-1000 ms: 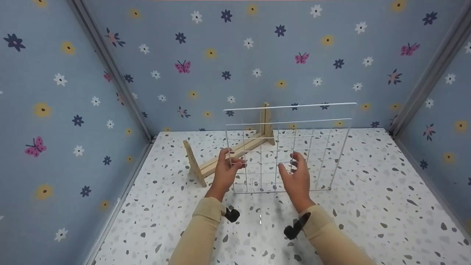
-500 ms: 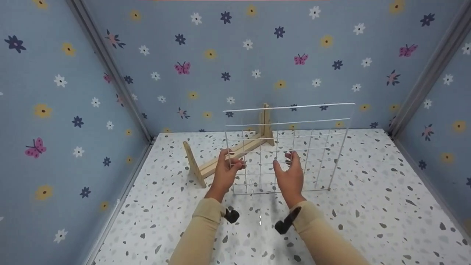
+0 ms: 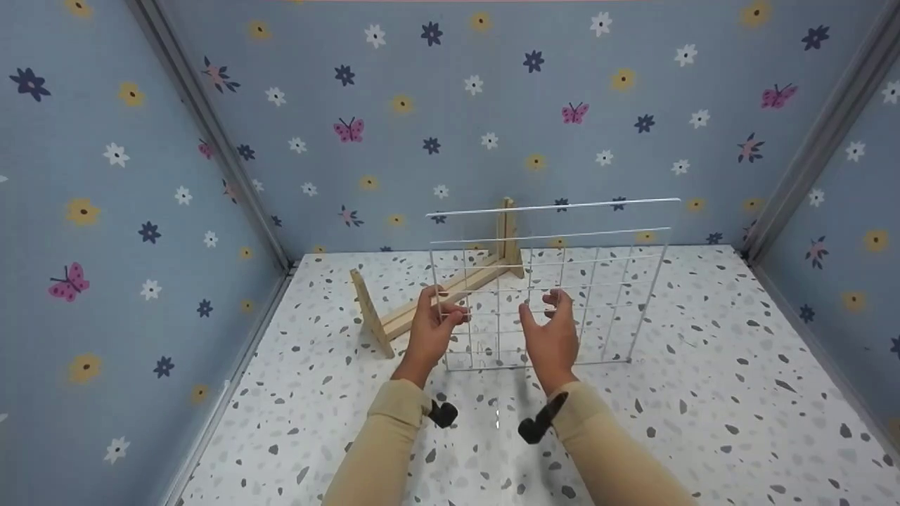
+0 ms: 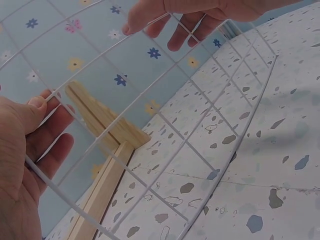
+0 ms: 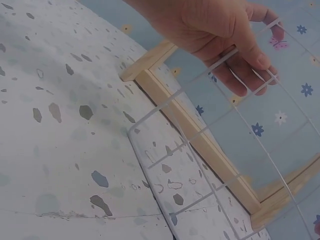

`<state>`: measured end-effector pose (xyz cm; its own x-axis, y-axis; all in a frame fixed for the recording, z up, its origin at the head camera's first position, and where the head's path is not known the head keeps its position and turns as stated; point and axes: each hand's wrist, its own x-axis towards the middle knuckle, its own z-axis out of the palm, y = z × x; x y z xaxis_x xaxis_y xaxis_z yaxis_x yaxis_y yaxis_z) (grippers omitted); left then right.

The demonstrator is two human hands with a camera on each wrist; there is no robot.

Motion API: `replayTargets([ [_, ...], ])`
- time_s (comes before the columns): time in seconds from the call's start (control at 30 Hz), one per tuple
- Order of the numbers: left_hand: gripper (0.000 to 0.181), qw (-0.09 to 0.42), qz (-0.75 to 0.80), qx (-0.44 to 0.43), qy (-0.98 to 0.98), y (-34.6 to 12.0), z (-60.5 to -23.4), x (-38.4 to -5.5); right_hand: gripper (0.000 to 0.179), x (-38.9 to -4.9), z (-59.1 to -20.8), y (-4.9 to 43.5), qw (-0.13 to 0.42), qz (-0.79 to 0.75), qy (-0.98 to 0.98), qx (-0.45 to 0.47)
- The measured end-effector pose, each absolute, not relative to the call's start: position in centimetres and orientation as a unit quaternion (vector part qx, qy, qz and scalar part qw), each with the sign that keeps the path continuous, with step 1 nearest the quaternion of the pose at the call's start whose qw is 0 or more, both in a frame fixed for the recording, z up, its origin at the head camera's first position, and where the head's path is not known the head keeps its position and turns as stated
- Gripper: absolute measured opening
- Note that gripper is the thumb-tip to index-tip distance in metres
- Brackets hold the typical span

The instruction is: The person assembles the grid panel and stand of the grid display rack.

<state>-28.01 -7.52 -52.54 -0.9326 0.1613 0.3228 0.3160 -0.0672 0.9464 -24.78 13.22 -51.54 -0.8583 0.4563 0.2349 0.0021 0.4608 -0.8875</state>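
Note:
A white wire grid panel (image 3: 548, 270) stands nearly upright, its lower edge close to the tabletop. At its left edge, my left hand (image 3: 430, 323) holds it; in the left wrist view the thumb (image 4: 36, 107) presses a wire, fingers behind. My right hand (image 3: 552, 334) is around the panel's middle. Its thumb (image 4: 131, 24) is close to a wire, and its fingers hang relaxed behind the grid, apart from the thumb. Behind and left of the panel sits a wooden stand (image 3: 450, 292): a grooved bar with an upright at each end.
The white speckled tabletop (image 3: 337, 436) lies under everything. A blue flowered back wall (image 3: 450, 91) rises close behind the stand's far upright. Side walls (image 3: 84, 281) with metal corner posts (image 3: 211, 126) bound the space.
My right hand has moved left across the panel, from right of its middle toward the middle. The left hand, panel and stand have stayed almost still.

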Motion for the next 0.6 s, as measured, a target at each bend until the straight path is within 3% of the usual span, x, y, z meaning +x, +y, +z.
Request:
replayTargets([
  [0.6,0.037,0.065,-0.708,-0.181,-0.679,-8.4,-51.5,-27.7,0.043,-24.7,-51.3,13.0,0.213,0.486,-0.832,-0.161],
])
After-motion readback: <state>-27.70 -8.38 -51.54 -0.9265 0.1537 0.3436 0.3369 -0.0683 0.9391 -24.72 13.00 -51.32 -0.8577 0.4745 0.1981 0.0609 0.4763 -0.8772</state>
